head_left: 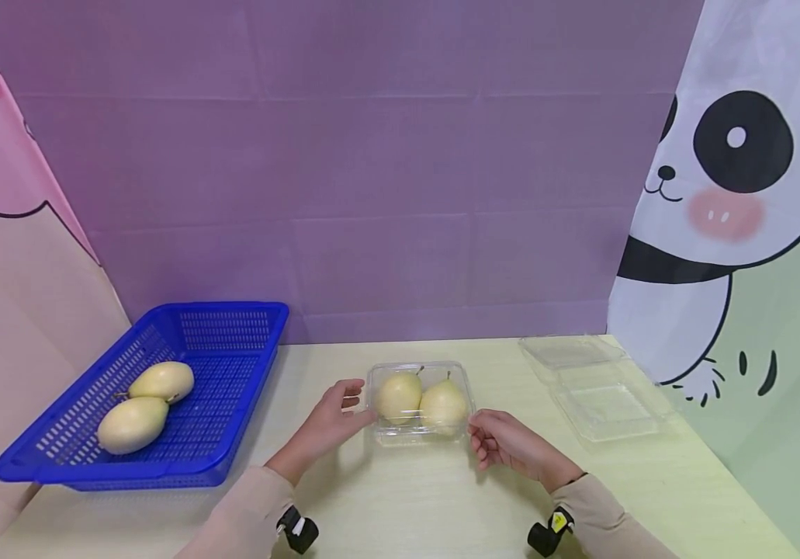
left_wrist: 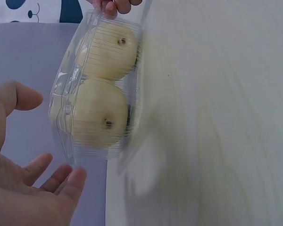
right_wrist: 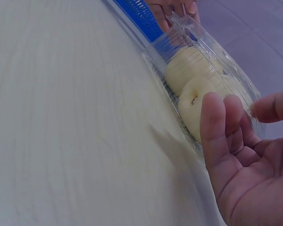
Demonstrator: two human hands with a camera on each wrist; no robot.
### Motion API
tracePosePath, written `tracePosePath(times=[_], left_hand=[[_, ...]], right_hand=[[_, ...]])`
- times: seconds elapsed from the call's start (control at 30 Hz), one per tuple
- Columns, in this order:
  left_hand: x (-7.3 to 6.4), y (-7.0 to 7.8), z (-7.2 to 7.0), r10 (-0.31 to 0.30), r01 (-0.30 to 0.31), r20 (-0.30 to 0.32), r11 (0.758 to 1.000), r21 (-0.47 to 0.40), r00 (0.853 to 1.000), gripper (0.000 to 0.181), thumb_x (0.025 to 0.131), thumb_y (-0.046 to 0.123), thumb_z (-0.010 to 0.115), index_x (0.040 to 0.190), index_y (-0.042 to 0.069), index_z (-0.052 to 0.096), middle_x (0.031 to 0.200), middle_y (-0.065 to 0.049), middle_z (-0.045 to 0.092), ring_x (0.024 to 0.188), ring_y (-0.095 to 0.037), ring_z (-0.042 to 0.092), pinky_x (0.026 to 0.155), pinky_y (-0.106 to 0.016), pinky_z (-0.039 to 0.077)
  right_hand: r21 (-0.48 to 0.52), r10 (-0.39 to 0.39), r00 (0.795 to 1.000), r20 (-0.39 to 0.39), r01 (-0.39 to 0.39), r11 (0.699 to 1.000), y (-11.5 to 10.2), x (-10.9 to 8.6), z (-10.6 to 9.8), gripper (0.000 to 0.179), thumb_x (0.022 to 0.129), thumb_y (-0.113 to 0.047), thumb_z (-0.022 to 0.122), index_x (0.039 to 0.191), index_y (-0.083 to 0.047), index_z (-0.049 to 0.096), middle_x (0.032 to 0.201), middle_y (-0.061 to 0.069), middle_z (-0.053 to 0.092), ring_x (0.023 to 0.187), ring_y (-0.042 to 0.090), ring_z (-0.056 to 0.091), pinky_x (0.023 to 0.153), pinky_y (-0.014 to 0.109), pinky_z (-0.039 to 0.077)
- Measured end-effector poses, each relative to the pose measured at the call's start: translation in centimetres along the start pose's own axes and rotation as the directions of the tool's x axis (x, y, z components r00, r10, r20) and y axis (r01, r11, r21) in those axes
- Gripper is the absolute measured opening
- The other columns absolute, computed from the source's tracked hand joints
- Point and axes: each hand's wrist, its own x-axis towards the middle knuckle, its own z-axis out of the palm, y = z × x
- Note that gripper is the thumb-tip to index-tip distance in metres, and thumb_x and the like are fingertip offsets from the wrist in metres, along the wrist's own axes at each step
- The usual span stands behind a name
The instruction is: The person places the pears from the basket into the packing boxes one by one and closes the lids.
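Two pale yellow pears [head_left: 400, 397] sit side by side inside a clear plastic clamshell box [head_left: 417, 437], its top over them, on the table in front of me. At the box's right front corner, my right hand [head_left: 511, 446] pinches the rim between thumb and forefinger, the other fingers loosely bent. My left hand [head_left: 333, 419] is spread at the left side of the box, its fingers apart and thumb near the wall. In the left wrist view, a gap shows between the left fingertips [left_wrist: 78, 176] and most of the box's side.
A blue plastic basket [head_left: 232, 419] with two more pears [head_left: 133, 425] stands on the left of the table. Another clear clamshell box [head_left: 609, 404] lies opened out at the right. A purple cloth wall [head_left: 372, 194] closes off the table's back edge.
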Motion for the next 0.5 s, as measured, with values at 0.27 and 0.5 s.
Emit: tracePosePath(times=[0.27, 0.5], left_hand=[[0.2, 1.4, 0.6, 0.096, -0.094, -0.014, 0.991, 0.100, 0.995, 0.072, 0.085, 0.020, 0.077, 0.146, -0.001, 0.044, 0.145, -0.023, 0.041, 0.131, -0.043, 0.043, 0.105, -0.055, 0.042], [0.4, 2.5, 1.8, 0.165, -0.164, 0.010, 0.968, 0.190, 0.986, 0.078, 0.079, 0.022, 0.081, 0.143, -0.003, 0.045, 0.147, -0.023, 0.038, 0.133, -0.040, 0.044, 0.107, -0.055, 0.039]], right_hand=[[0.004, -0.002, 1.000, 0.008, 0.002, 1.000, 0.1, 0.1, -0.1, 0.022, 0.106, -0.021, 0.042, 0.095, -0.003, 0.050, 0.078, 0.000, 0.053, 0.064, 0.009, 0.050, 0.062, 0.024, 0.053], [0.011, 0.001, 1.000, 0.003, -0.001, 1.000, 0.2, 0.1, 0.0, 0.023, 0.106, -0.023, 0.044, 0.096, -0.003, 0.050, 0.078, 0.000, 0.053, 0.065, 0.009, 0.050, 0.062, 0.024, 0.053]])
